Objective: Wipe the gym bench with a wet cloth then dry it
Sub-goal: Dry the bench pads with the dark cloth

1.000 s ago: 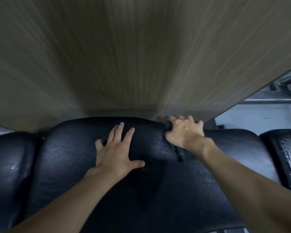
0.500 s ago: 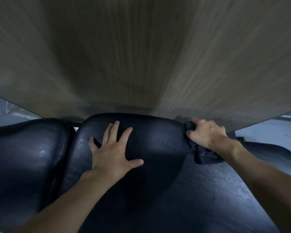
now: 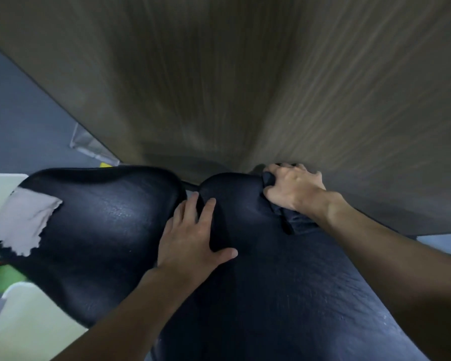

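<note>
Dim, even light; a wide lens and a smeared wall.

We see the wood-grain wall (image 3: 245,74) streaked by motion blur, its grain pulled into long lines fanning toward the corners, and we note straight edges bowing near the frame's rim. Light is low and soft, seemingly from above: the black surface (image 3: 102,230) returns only a faint grainy sheen on its left pad. A soft shadow lies beside the left hand (image 3: 190,241), and the dark cloth (image 3: 300,225) that the right hand (image 3: 292,188) grips barely separates from the surface. The pale box (image 3: 24,321) at lower left is our brightest patch, washed out and soft. Forearms at the bottom edge are out of focus.
</note>
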A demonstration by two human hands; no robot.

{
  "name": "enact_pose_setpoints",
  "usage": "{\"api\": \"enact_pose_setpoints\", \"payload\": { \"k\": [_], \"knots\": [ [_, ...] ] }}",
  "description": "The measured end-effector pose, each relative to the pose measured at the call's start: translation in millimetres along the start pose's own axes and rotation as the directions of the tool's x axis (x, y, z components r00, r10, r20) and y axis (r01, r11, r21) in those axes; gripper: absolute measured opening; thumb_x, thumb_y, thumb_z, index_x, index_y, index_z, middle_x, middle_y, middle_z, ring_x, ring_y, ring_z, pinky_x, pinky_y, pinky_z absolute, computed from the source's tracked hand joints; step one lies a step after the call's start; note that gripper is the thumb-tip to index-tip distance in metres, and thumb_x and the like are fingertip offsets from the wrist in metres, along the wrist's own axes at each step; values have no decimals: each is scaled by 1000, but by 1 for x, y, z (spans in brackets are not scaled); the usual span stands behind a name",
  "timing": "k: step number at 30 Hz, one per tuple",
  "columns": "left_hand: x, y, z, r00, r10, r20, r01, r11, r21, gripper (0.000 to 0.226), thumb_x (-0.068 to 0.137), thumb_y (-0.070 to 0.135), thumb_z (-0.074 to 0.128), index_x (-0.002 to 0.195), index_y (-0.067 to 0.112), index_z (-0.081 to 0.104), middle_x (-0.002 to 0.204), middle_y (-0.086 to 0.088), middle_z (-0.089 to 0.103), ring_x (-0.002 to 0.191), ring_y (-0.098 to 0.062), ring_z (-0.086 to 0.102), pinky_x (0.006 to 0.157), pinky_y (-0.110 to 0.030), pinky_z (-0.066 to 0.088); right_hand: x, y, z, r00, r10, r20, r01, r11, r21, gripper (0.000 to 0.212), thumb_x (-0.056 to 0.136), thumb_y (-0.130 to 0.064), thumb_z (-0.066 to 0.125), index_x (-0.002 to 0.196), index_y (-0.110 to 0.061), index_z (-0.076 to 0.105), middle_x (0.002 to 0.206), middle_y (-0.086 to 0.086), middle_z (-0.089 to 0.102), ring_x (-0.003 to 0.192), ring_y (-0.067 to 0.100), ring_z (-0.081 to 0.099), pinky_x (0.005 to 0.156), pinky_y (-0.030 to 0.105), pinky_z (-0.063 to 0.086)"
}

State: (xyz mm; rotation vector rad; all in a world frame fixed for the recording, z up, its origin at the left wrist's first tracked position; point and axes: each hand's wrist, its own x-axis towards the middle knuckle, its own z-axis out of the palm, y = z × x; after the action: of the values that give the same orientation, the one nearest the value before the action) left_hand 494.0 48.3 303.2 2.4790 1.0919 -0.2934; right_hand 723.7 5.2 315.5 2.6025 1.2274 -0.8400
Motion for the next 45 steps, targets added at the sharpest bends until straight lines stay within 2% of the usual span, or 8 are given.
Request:
{"api": "enact_pose_setpoints", "payload": {
  "k": [4, 7, 16, 21, 25, 33, 40, 45],
  "knots": [
    [-8, -14, -3, 998, -10, -63, 21, 986, 168, 107, 72, 84, 45, 153, 23, 13, 158, -2, 16, 147, -21, 11, 117, -47, 14, 7, -36, 1, 997, -78, -12, 78, 996, -37, 41, 93, -40, 39, 132, -34, 47, 136, -1, 51, 128, 29, 40, 99, 57, 30],
    [-19, -32, -4, 997, -64, -41, 70, 980, 187, 110, 72, 87, 38, 154, 18, 12, 161, -4, 4, 150, -20, -4, 118, -53, 6, 9, -62, 2, 989, -150, -14, 148, 986, -78, 49, 92, -39, 40, 140, -36, 41, 141, -2, 48, 130, 29, 38, 102, 58, 28],
    [-37, -74, -13, 986, 44, -161, -61, 993, -104, 70, 88, 49, 57, 145, 12, 38, 158, 1, 25, 147, -13, 18, 120, -29, 15, -2, -121, 10, 915, -400, 49, 398, 877, -269, 52, 84, -33, 52, 135, -37, 44, 138, -8, 46, 131, 22, 34, 106, 59, 22],
    [-48, -92, -12, 980, 71, -187, -119, 958, -259, 67, 83, 36, 22, 139, 7, 46, 156, -4, 32, 145, -15, 23, 120, -29, 21, -38, -129, 37, 810, -587, 16, 542, 737, -405, 60, 82, -34, 54, 141, -34, 39, 146, -6, 37, 143, 22, 18, 110, 64, 15],
    [-48, -102, -10, 979, 86, -186, -140, 942, -305, 57, 87, 16, 30, 140, 6, 45, 157, -3, 31, 147, -11, 19, 113, -8, 4, -35, -130, 36, 902, -432, -12, 400, 843, -359, 77, 83, -45, 55, 152, -31, 24, 162, -2, 16, 149, 20, 5, 112, 63, 16],
    [-55, -108, -5, 978, 77, -195, -136, 941, -310, 58, 90, -3, 38, 147, 6, 36, 162, 0, 19, 149, -9, 10, 111, -7, 1, -65, -161, 64, 911, -377, -166, 326, 906, -270, 26, 79, -26, 57, 105, -21, 54, 121, -6, 53, 128, 21, 30, 102, 58, 26],
    [-68, -109, -6, 987, 43, -156, -98, 927, -362, 59, 87, -13, 35, 143, 3, 42, 159, -7, 27, 148, -15, 21, 121, -28, 16, -122, -170, 100, 904, -403, -144, 359, 897, -256, 40, 84, -28, 52, 123, -18, 54, 135, -3, 45, 138, 23, 21, 104, 56, 25],
    [-90, -112, -3, 996, 34, -78, -58, 946, -320, 62, 88, -12, 38, 148, 4, 36, 162, -7, 20, 150, -16, 14, 119, -21, 9, -125, -152, 98, 871, -482, -101, 438, 852, -288, 56, 87, -47, 48, 139, -25, 44, 155, 1, 30, 144, 24, 14, 106, 63, 23]
  ]
}}
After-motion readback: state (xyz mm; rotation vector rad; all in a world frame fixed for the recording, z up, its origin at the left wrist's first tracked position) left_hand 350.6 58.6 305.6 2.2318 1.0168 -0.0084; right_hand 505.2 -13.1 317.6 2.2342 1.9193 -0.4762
